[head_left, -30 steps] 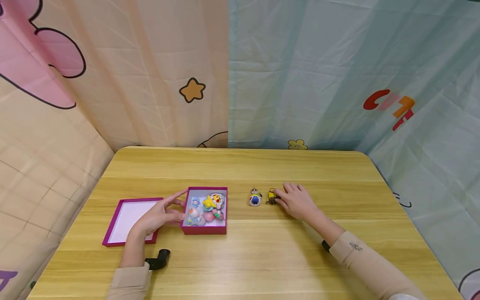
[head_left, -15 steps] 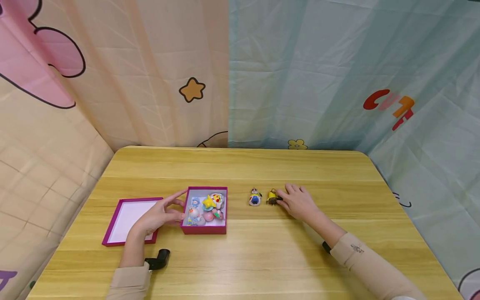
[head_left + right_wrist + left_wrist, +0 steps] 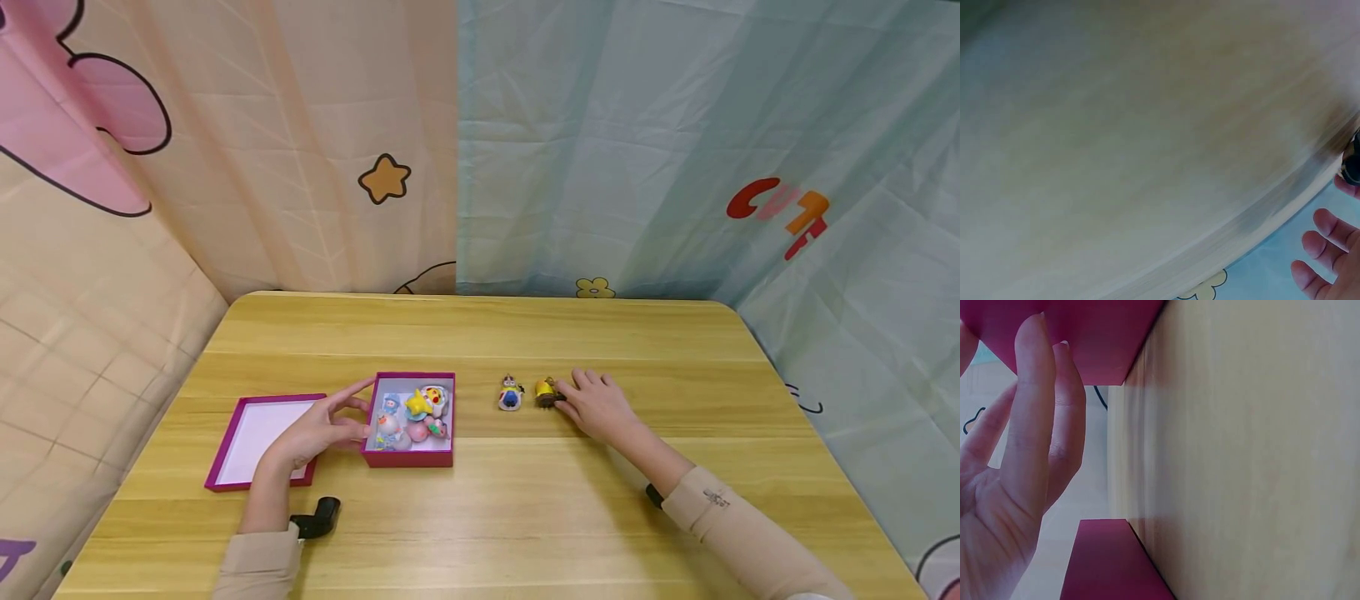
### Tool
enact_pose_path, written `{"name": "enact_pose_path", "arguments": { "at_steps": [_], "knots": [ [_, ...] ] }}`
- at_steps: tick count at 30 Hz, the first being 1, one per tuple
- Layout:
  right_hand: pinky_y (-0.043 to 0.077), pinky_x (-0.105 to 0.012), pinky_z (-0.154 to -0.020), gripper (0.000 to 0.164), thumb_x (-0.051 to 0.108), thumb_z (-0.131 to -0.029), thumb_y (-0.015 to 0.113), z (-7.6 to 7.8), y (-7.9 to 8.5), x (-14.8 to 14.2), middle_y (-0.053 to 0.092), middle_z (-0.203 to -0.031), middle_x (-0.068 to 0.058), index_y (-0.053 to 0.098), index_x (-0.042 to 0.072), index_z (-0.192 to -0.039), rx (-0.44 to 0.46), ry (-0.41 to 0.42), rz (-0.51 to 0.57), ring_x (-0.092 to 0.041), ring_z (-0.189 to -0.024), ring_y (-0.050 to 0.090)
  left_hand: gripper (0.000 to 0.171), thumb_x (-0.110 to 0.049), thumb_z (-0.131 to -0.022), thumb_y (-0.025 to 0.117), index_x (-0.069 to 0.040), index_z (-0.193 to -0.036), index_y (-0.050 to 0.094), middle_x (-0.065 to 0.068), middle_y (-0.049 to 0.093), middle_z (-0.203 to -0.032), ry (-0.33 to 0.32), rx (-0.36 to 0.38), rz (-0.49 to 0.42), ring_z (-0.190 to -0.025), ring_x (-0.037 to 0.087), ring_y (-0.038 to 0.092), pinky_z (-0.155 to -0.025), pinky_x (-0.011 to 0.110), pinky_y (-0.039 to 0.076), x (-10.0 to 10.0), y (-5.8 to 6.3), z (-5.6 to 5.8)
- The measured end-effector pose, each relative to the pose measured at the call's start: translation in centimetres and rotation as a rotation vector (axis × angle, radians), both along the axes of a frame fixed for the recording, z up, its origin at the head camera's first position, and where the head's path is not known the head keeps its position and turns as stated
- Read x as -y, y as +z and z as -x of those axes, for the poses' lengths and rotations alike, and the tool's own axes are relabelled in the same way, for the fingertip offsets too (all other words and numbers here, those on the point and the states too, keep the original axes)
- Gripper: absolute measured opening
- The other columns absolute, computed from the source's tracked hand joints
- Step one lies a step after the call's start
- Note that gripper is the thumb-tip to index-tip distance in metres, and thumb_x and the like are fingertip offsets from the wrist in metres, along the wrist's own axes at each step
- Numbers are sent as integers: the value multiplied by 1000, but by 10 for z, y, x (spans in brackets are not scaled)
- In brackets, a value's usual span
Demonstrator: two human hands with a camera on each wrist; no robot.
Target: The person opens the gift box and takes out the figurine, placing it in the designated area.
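My right hand (image 3: 602,407) pinches a small yellow figurine (image 3: 543,389) with a dark lower part, down at the tabletop. In the right wrist view only a dark bit of the figurine (image 3: 1352,167) shows at the edge, by the fingertips. Just left of it stands another figurine (image 3: 511,395) in blue and white with a crown-like top. My left hand (image 3: 322,429) touches the left side of a magenta open box (image 3: 411,460) with extended fingers. Inside the box lie several small toys, among them a yellow star-shaped one (image 3: 418,404).
A magenta lid (image 3: 251,442) with a white inside lies left of the box, partly under my left wrist. All stand on a wooden table (image 3: 510,525). Printed curtains (image 3: 585,150) hang behind it and at both sides.
The yellow figurine has turned in my right hand's fingers, and the hand has shifted very slightly right. My left hand and the box stay put.
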State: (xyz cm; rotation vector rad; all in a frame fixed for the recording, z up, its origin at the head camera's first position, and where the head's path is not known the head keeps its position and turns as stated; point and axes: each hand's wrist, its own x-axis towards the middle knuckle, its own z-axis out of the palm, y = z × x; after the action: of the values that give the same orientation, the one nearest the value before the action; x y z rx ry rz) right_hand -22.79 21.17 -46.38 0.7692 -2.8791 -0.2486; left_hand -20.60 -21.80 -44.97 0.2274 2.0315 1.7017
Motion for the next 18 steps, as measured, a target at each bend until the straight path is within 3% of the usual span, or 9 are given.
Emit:
{"name": "enact_pose_path", "arguments": {
  "at_steps": [12,18],
  "knots": [
    [40,-35,-60,23,35,-89,58,-1,-4,-1,44,-84,-4,60,16,-102,-73,40,17,-22,-74,46,77,-7,-82,67,-11,-146,22,26,33,-125,-10,-3,-28,-93,30,60,-79,40,53,1,1,0],
    [40,-35,-60,23,36,-89,57,-1,-5,-1,44,-84,-4,59,17,-103,-69,41,10,-21,-75,47,77,-8,-82,67,-11,-146,23,26,34,-124,-9,-4,-25,-93,29,60,-79,39,53,1,3,-1]
  ]
}}
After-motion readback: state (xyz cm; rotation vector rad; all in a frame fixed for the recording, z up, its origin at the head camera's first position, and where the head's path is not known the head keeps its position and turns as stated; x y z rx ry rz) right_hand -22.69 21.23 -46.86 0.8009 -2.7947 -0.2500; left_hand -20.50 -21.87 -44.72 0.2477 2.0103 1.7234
